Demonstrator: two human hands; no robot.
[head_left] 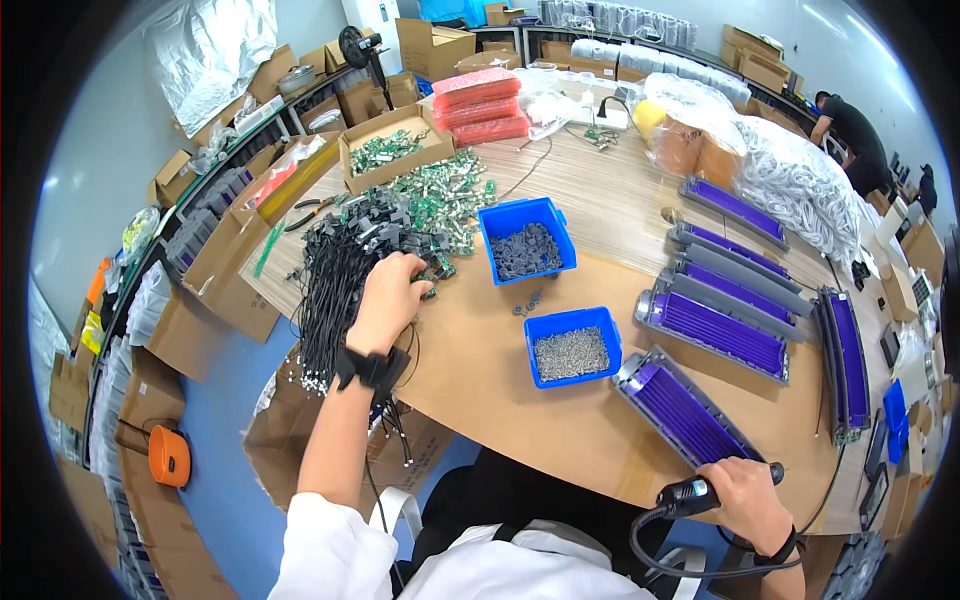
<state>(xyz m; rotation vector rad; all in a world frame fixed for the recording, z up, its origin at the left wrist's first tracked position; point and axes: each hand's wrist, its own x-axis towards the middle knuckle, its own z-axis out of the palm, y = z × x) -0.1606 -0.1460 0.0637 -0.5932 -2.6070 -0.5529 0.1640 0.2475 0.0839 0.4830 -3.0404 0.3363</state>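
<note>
Two hands | left hand apparently gripping black cables | right hand clasps electric screwdriver

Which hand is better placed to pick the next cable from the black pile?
Left. The left hand already rests on the pile of black cables, fingers curled into it. The right hand is at the table's near edge, gripping a black electric screwdriver.
</note>
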